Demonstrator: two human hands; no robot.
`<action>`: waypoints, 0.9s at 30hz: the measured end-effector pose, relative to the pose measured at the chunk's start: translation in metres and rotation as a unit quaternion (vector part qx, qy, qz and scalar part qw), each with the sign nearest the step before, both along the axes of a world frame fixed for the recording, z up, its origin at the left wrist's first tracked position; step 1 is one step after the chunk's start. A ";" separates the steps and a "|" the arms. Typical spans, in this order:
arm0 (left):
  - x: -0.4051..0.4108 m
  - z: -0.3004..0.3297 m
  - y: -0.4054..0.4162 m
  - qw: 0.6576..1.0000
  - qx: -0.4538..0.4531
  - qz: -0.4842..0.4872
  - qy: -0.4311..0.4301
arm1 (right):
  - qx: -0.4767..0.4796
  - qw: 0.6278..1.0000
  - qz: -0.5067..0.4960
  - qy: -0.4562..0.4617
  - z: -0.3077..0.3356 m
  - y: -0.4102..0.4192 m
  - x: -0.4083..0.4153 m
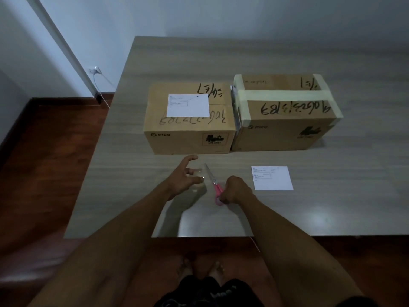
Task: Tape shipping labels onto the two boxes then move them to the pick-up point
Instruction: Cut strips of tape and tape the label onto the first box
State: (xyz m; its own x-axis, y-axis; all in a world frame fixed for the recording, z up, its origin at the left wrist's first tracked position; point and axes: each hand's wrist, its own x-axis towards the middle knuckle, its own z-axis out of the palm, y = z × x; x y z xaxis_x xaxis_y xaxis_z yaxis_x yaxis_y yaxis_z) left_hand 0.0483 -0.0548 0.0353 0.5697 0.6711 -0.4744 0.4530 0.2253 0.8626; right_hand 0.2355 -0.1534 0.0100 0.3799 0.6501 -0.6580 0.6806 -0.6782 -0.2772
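Two cardboard boxes stand side by side on the table. The left box (190, 120) carries a white shipping label (188, 105) on its top. The right box (285, 114) is bound with pale tape and bears no label. A second label (272, 177) lies flat on the table in front of it. My left hand (184, 177) holds a clear roll of tape (200, 173) between thumb and fingers, just in front of the left box. My right hand (235, 189) grips the pink handles of scissors (213, 181), whose blades point toward the tape.
The grey wooden table (332, 207) ends at its near edge by my legs and at its left edge beside a dark wooden floor (44, 173). A white wall socket with a cable (95, 70) sits at the far left wall.
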 end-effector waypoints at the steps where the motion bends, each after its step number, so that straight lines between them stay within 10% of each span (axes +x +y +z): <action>1: -0.001 -0.002 -0.001 1.000 -0.003 0.000 0.001 | 0.003 1.000 -0.003 -0.009 -0.003 -0.004 -0.002; 27: -0.008 0.034 0.028 1.000 0.007 -0.011 0.018 | 0.016 0.997 -0.005 0.077 0.070 0.027 0.049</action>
State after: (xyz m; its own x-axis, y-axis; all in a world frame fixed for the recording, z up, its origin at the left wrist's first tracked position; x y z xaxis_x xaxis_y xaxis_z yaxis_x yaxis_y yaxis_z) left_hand 0.0404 -0.0269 0.0693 0.5666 0.6660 -0.4852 0.4882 0.2031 0.8488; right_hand 0.2841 -0.1259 0.0797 0.2827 0.6685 -0.6879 0.6221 -0.6737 -0.3989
